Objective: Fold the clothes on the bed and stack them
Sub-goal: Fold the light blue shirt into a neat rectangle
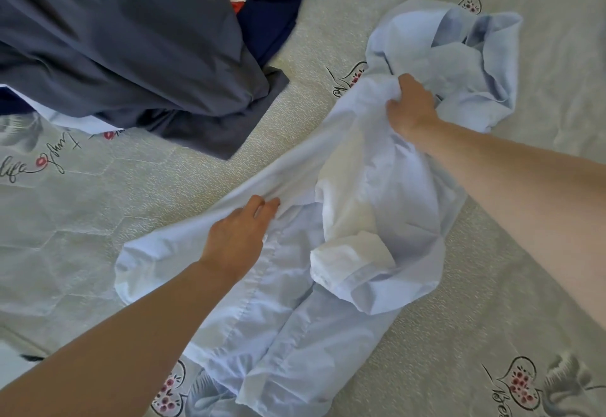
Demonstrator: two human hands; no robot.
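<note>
The pale blue shirt [295, 285] lies crumpled under both hands, left [237, 236] and right [411, 106] pinching its fabric.

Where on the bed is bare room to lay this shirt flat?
Bare bedspread lies left of the left hand, below the dark grey garment. Another free patch is far right, beyond the light blue shirt. The top left is crowded with piled clothes.

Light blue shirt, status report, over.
Left hand and right hand both grip light blue shirt, unfolded. Grey garment pile alongside, apart.
</note>
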